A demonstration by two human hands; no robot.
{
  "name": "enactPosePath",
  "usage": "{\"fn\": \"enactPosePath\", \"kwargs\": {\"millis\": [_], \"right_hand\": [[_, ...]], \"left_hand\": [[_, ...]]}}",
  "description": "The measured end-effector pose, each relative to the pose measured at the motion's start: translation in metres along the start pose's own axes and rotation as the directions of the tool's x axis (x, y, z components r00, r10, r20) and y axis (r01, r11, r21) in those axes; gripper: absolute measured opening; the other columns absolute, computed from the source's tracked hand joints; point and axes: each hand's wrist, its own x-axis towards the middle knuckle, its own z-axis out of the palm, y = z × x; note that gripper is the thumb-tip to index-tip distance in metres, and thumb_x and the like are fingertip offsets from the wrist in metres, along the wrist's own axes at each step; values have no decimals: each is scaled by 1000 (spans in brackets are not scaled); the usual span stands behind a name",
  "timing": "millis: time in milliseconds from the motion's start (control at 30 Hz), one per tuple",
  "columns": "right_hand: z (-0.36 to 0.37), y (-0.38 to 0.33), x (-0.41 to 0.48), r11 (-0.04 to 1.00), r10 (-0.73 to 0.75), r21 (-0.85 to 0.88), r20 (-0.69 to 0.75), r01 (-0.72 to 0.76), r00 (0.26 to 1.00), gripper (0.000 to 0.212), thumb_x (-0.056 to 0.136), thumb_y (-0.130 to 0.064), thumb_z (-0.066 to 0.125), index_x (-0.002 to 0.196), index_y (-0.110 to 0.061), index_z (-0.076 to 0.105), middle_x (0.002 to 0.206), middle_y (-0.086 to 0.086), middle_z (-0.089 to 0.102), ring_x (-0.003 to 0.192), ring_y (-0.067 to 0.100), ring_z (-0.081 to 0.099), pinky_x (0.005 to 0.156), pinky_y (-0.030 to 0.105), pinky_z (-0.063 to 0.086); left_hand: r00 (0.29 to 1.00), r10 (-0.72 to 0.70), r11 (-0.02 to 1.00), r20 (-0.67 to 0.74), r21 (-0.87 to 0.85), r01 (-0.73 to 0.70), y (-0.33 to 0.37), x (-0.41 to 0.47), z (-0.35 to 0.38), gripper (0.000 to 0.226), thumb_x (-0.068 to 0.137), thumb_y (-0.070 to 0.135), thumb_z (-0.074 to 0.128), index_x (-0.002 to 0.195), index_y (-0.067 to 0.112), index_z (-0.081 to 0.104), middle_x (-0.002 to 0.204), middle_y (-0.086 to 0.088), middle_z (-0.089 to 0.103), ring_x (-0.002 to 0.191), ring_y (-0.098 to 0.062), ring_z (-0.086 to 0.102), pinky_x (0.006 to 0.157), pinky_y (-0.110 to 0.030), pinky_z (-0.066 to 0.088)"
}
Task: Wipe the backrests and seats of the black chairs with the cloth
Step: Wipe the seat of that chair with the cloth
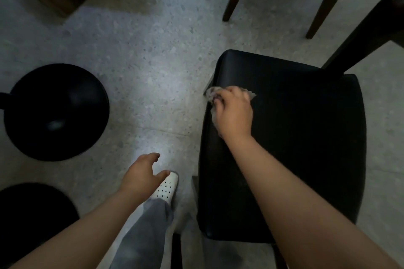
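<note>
right hand (pixel 232 113) grips cloth (pixel 213 94) on black seat (pixel 306 137); left hand (pixel 142 172) free.

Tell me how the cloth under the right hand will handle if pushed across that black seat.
Probably floppy: the cloth is crumpled and bunches out past the right hand. Likely light, since one hand manages it. It may slide easily, as the seat looks smooth and slightly glossy.

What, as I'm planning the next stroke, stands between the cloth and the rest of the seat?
Nothing visible. The right hand grips the cloth at the left edge of the seat; its remaining surface shows no objects.
</note>
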Motion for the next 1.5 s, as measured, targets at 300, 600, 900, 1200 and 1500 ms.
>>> {"fn": "enactPosePath", "kwargs": {"millis": [300, 600, 900, 1200, 1500], "right_hand": [[32, 0, -129, 986, -108, 153, 270, 68, 957, 16, 83, -16, 62, 94, -14, 74, 95, 2, 68, 93, 25, 58, 86, 25, 43], [-11, 0, 33, 994, 88, 65, -41, -85, 995, 20, 93, -14, 58, 108, -11, 70, 111, 10, 65, 104, 29, 57, 90, 31, 40], [-1, 9, -62, 990, -1, 139, 267, -37, 964, 18, 83, -9, 60, 95, -8, 74, 96, 12, 68, 91, 30, 62, 87, 28, 40], [-101, -38, -48, 910, 187, 353, 122, -218, 975, 18, 89, -14, 65, 104, -14, 73, 100, 2, 70, 91, 13, 64, 82, 22, 47], [-281, -89, -56, 859, 113, 507, -61, -67, 992, 23, 92, -18, 64, 115, -18, 69, 106, -6, 67, 98, 3, 60, 87, 18, 47]], "left_hand": [[1000, 24, 999, -11, -22, -24, -3, 5, -14, 61, 88, 41, 68, 141, 19, 47, 138, 0, 51, 119, -17, 55, 98, -31, 44], [999, 23, 997, -42, -76, -26, 3, 10, -17, 59, 88, 39, 69, 139, 18, 48, 136, -1, 53, 120, -17, 54, 100, -33, 45], [996, 52, 992, -67, -110, -59, 30, 1, -29, 58, 89, 38, 67, 140, 19, 48, 136, 0, 54, 121, -16, 54, 99, -29, 42], [975, 144, 977, -172, -134, -168, 81, -61, -85, 56, 90, 36, 66, 141, 20, 47, 136, 2, 53, 120, -14, 53, 97, -27, 42], [900, 317, 923, -299, -120, -366, 155, -173, -171, 57, 91, 37, 65, 142, 24, 45, 137, 8, 50, 120, -7, 50, 101, -23, 41]]}}
